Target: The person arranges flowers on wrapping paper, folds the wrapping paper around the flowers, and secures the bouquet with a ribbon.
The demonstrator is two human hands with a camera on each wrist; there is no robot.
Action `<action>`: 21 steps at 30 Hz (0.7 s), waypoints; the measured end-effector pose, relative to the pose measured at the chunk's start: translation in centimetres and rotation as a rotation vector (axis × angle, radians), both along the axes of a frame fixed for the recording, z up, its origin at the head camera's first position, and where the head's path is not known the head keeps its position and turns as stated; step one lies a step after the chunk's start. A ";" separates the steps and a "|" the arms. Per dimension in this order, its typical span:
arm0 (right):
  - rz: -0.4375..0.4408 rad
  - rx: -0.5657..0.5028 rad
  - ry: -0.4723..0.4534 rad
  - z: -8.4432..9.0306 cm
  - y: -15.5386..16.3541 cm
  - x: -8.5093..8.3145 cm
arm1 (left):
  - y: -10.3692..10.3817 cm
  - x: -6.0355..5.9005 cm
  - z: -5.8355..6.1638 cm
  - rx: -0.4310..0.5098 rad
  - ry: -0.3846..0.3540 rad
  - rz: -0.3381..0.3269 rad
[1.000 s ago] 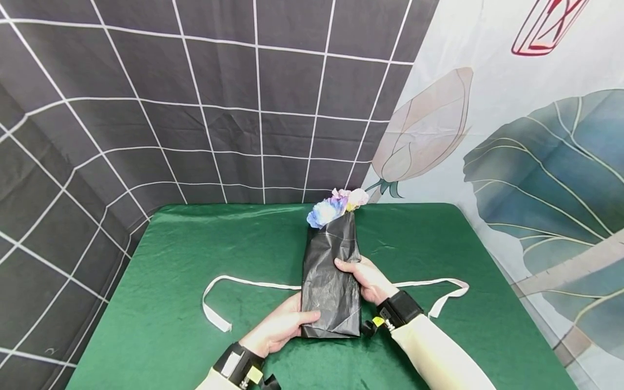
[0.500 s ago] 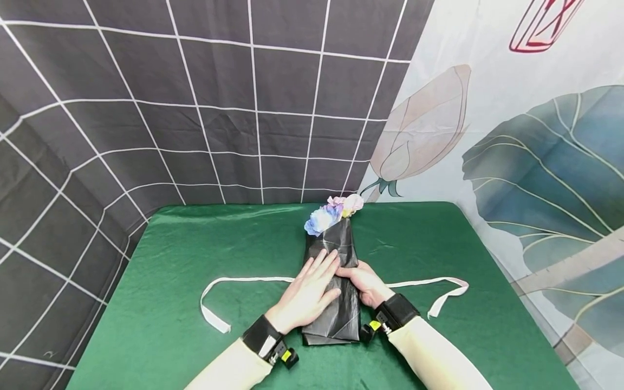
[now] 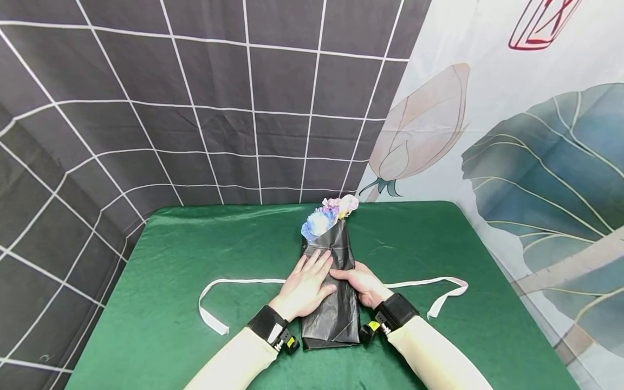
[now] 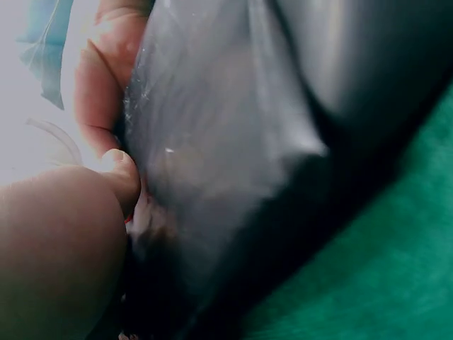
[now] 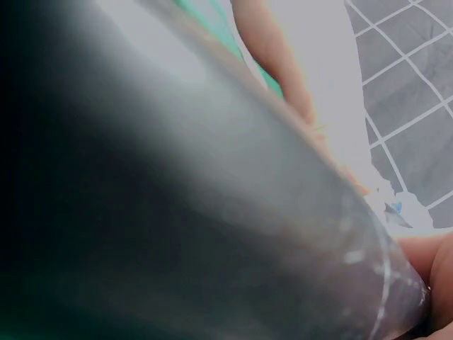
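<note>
We had the black wrapping paper point(image 3: 331, 303) already folded into a narrow sleeve around the artificial flowers point(image 3: 327, 215), lying lengthwise mid-table. Our left hand point(image 3: 306, 286) lay flat on it, fingers straight and spread, pressing the fold down; our right hand point(image 3: 363, 281) curled its fingers over the sleeve's 3 o'clock edge, gripping it. The white ribbon point(image 3: 234, 292) ran under the sleeve, ends loose at 9 and 3 o'clock — not yet tied, we judged. The green tablecloth point(image 3: 195, 244) left room on both sides; the grid backdrop point(image 3: 195, 108) closed off 12 o'clock.
</note>
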State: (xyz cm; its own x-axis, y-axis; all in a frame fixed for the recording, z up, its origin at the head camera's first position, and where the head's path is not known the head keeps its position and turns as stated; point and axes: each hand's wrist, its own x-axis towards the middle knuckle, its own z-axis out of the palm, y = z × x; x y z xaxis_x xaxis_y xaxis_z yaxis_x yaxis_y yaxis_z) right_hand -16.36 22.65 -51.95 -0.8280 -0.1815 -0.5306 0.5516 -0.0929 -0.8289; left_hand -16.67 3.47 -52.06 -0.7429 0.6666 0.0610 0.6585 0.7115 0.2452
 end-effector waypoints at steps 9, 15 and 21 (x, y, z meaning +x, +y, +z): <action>-0.011 0.058 0.043 0.1 -0.1 0.0 | -0.6 0.4 -0.7 0.017 -0.007 0.047; -0.052 0.225 0.173 0.8 0.0 0.4 | -0.6 0.6 -1.0 0.030 0.005 0.054; -0.066 0.289 0.240 1.1 0.5 0.6 | -0.4 0.7 -1.2 0.033 0.008 0.059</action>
State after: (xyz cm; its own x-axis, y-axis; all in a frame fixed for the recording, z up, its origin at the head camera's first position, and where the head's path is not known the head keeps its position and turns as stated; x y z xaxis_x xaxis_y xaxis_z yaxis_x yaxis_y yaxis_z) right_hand -15.77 23.12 -50.81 -0.9399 0.0052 -0.3415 0.3391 0.1343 -0.9311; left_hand -15.97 3.06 -53.28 -0.7805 0.6189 0.0878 0.6173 0.7411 0.2639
